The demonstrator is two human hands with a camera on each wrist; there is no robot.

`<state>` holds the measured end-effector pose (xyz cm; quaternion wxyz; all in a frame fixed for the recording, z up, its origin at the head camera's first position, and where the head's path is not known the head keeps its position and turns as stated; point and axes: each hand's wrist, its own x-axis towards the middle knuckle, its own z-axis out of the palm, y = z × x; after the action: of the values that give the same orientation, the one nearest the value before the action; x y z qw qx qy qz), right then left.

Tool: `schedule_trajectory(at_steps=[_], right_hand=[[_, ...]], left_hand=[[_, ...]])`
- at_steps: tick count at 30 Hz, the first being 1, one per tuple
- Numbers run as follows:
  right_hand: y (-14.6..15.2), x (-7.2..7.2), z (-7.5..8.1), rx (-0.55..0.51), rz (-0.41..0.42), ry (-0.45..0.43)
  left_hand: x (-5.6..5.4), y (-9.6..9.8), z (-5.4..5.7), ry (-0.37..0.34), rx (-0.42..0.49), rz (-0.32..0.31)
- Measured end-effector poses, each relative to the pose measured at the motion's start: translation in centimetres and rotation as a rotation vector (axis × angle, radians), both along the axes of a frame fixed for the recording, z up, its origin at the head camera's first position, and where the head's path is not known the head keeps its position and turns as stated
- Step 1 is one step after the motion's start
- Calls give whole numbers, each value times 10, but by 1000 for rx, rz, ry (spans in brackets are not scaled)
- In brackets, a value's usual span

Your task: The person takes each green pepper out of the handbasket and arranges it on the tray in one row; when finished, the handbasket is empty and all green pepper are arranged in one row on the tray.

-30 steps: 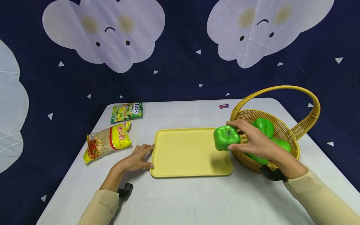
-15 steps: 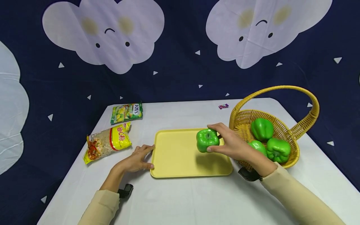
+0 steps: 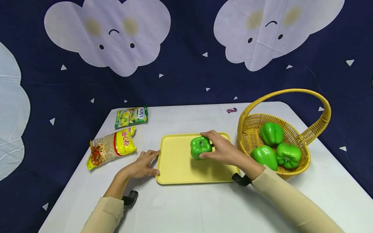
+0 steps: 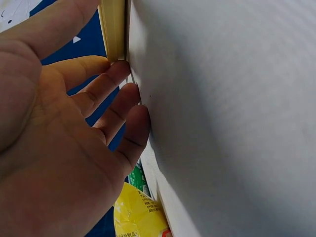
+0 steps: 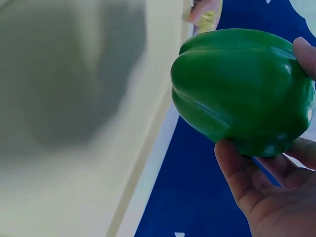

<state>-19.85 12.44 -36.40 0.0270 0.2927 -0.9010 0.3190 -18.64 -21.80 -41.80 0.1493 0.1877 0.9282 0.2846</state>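
My right hand (image 3: 222, 149) grips a green bell pepper (image 3: 200, 148) between thumb and fingers, above the yellow tray (image 3: 175, 168). In the right wrist view the pepper (image 5: 242, 91) hangs apart from the tray surface, its shadow falling on it. My left hand (image 3: 142, 164) rests at the tray's left edge, thumb and fingertips touching the rim and the table. Seen from the left wrist, the hand (image 4: 74, 128) has relaxed, slightly bent fingers and holds nothing.
A wicker basket (image 3: 244, 129) with a tall handle stands at right, several green peppers (image 3: 288, 155) inside. Left of the tray lie a pasta bag (image 3: 112, 147) and a green candy bag (image 3: 131, 116). A small purple wrapped candy (image 3: 231, 110) sits at the back.
My right hand has carried the green bell pepper leftward from beside the basket to over the middle of the tray. The left hand has stayed at the tray's edge.
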Motion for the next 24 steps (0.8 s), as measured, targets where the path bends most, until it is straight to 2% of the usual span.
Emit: schedule_trajectory(at_steps=[6, 15, 24], right_hand=[[-15, -5, -9, 10, 19, -3], [-35, -12, -20, 23, -2, -61], [-50, -18, -25, 27, -12, -80]], left_hand=[[0, 1, 0, 4, -11, -5], [1, 2, 2, 1, -17, 3], [1, 2, 3, -4, -31, 11]])
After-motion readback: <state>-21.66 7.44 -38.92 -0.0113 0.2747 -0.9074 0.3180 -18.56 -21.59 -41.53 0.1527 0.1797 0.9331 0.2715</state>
